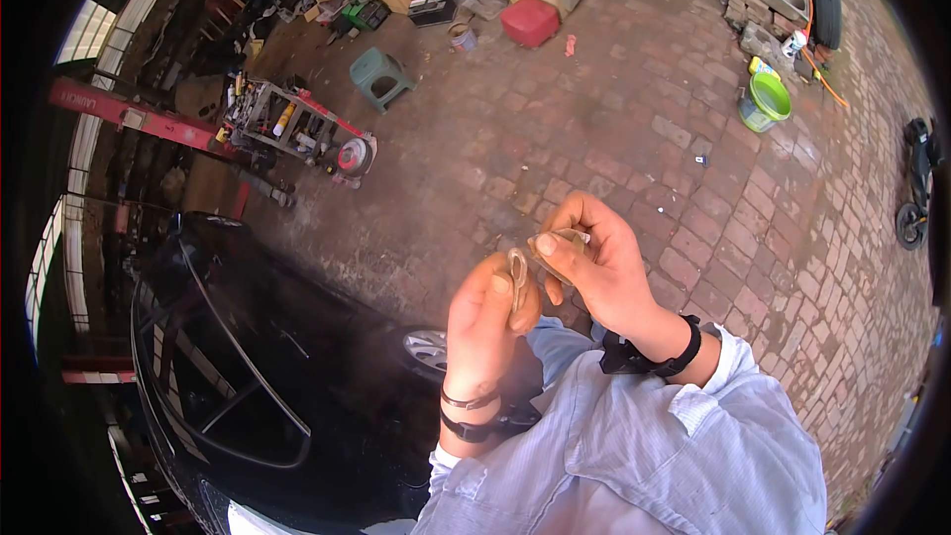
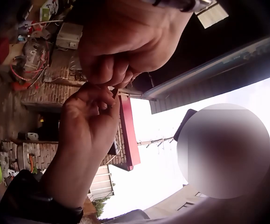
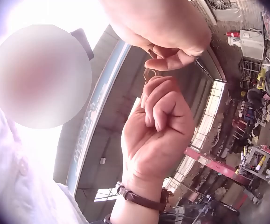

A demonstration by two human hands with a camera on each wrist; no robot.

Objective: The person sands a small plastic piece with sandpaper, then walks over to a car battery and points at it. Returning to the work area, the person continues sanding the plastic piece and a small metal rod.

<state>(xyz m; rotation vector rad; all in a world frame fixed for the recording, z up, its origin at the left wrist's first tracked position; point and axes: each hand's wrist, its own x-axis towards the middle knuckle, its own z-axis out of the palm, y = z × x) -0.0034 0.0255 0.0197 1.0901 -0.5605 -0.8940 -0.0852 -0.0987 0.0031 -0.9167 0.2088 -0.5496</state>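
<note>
**Thin band pinched between two hands over brick paving**

A thin pale band point(image 1: 517, 272) is pinched by the left hand point(image 1: 487, 322), whose fingers are curled into a near fist; a narrow loop of the band stands up at the fingertips. Its other end is gripped between the thumb and bent fingers of the right hand point(image 1: 594, 267), just beside and slightly above the left. In the right wrist view the band point(image 3: 149, 74) is seen as a wiry, kinked strand between the two hands. Its material cannot be told.

A light blue striped sleeve point(image 1: 644, 456) is worn below the hands. A glossy black car point(image 1: 248, 386) lies under and left of the left hand. Worn brick paving point(image 1: 634, 139) spreads beyond the hands, with a green plastic stool point(image 1: 379, 74), a red canister point(image 1: 530, 20) and a round green bucket point(image 1: 765, 104) well apart from them.
</note>
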